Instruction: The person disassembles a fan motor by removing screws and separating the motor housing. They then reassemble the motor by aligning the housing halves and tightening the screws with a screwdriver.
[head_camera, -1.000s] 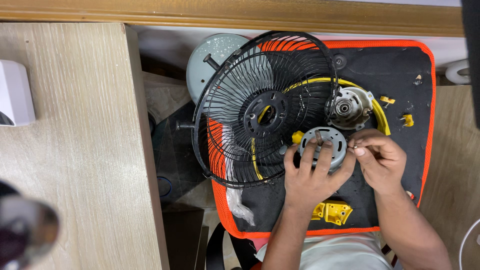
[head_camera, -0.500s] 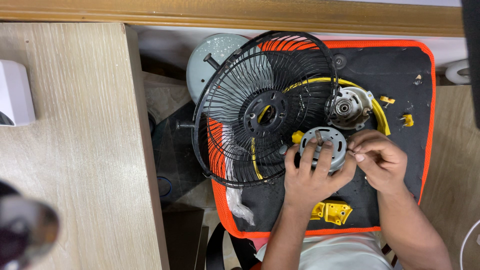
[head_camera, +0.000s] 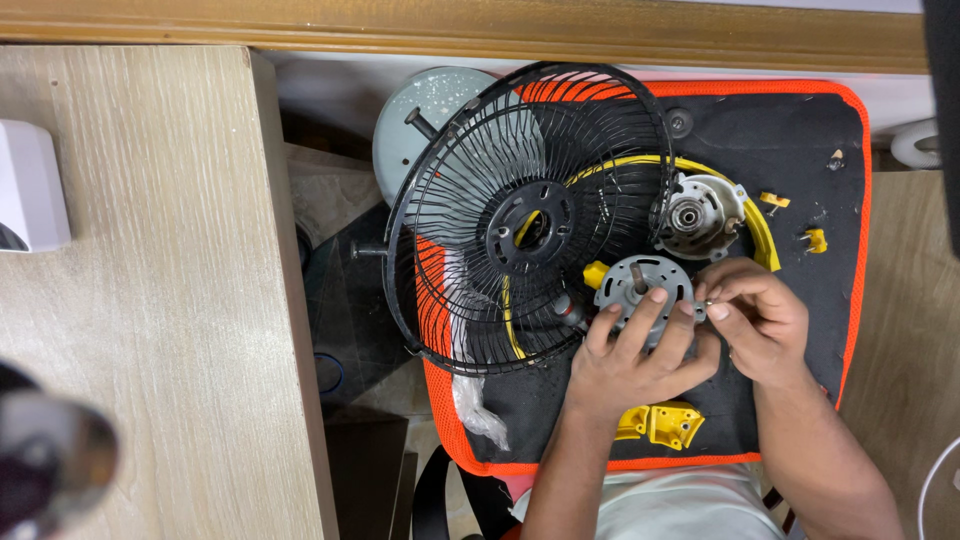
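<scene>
My left hand (head_camera: 630, 365) is wrapped around the round grey motor cover (head_camera: 643, 285), fingers spread over its face, holding it over the black mat with the orange border (head_camera: 780, 150). My right hand (head_camera: 762, 320) comes in from the side with thumb and forefinger pinched together at the cover's right rim; they seem to nip something small there, but I cannot tell what. Just above my fingers sits the other motor half (head_camera: 697, 213), with a yellow ring (head_camera: 762, 235) curving round it. The black wire fan guard (head_camera: 525, 215) crowds in on the left, its rim nearly touching the cover, and it hangs past the mat's left edge. A yellow bracket (head_camera: 665, 425) lies close under my left wrist, near the mat's bottom border. Two small yellow clips (head_camera: 795, 220) rest to the right, where the mat has its barest stretch. A wooden tabletop (head_camera: 140, 300) sits well off to the left.
</scene>
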